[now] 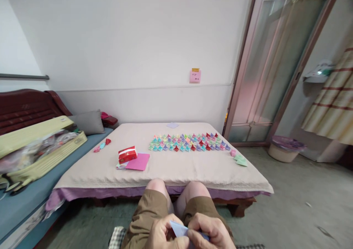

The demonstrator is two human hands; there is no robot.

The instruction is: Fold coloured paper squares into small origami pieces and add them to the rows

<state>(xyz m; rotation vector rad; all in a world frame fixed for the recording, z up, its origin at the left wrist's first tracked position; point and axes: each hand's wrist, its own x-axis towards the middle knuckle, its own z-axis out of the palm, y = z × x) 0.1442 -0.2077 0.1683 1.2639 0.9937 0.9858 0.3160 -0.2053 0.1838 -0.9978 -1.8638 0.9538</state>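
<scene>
A pale blue piece of folded paper [179, 229] is pinched between my two hands, low in the view above my lap. My left hand [165, 234] grips its left side with thumb and fingers. On the other side, my right hand [208, 231] presses fingertips against the paper and covers much of it. Beyond my knees stands a low table covered with a cream cloth [182, 171]. On it, several small folded paper pieces [187, 144] in many colours lie in rows.
A red tissue pack [127, 154] rests on pink paper sheets [139, 162] at the table's left. Green folded papers [241, 160] lie near its right edge. To the left is a bed with an open yellow case [41, 160]. A lined bin [285, 149] stands on the floor at right.
</scene>
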